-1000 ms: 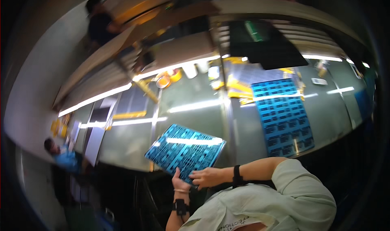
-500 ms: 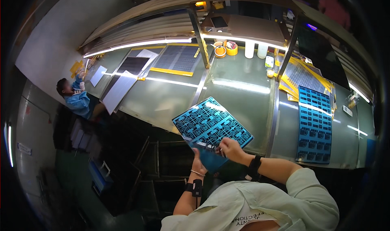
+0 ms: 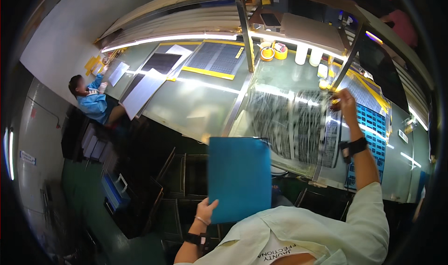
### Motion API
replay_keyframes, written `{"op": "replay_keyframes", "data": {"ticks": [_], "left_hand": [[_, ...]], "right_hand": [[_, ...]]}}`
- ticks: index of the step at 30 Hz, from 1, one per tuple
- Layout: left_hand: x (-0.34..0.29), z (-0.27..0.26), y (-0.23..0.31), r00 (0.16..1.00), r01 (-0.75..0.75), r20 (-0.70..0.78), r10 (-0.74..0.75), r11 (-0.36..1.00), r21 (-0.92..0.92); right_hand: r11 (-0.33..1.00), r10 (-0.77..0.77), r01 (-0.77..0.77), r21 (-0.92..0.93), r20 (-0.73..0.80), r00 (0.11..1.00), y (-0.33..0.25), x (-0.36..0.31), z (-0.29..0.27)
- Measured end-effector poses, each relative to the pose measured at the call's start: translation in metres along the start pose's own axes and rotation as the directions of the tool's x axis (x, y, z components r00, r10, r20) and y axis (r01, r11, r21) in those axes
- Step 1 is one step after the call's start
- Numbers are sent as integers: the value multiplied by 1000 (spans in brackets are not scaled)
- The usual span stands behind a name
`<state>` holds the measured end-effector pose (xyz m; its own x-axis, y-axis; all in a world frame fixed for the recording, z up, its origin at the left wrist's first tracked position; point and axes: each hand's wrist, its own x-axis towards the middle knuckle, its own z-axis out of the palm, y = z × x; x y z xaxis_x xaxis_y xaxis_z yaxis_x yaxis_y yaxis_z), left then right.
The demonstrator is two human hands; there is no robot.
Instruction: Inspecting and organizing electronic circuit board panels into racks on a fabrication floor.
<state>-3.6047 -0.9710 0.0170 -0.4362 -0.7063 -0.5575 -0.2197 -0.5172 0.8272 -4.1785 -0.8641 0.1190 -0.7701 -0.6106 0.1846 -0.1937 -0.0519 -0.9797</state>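
My left hand [image 3: 204, 211] grips a plain blue panel [image 3: 239, 178] by its lower left corner, thumb on the face. The panel stands out over the table's front edge, close to my body. Up to the right, my right hand [image 3: 346, 105] is closed on the upper right corner of a see-through film [image 3: 291, 125] with a dark printed pattern. Motion blurs the film, which spreads over the tabletop, apart from most of the panel. Beyond my right forearm lies a blue panel with black patterns [image 3: 373, 125], partly hidden by the arm.
Yellow-edged patterned sheets [image 3: 214, 57] lie at the far left of the table [image 3: 186, 106]. Tape rolls [image 3: 267, 54] and white bottles [image 3: 301, 54] stand under the lit shelf. A co-worker in blue [image 3: 91, 101] handles a sheet at the left end. A blue box [image 3: 114, 190] is on the floor.
The dark-patterned film has come away from the blue panel, carried up and right by my right hand. My left hand has moved left and down with the panel, now plain blue.
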Motion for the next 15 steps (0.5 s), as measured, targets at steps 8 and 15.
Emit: {"op": "replay_keyframes", "data": {"ticks": [8,15], "left_hand": [[-30,-27,42,894,-405,-359,268,824,-395],[-14,-23,65,903,-411,-333,272,776,-479]], "right_hand": [[984,107,-158,-78,-450,887,132,15,-81],[892,447,-334,306,-712,541,241,-39,-170]]}}
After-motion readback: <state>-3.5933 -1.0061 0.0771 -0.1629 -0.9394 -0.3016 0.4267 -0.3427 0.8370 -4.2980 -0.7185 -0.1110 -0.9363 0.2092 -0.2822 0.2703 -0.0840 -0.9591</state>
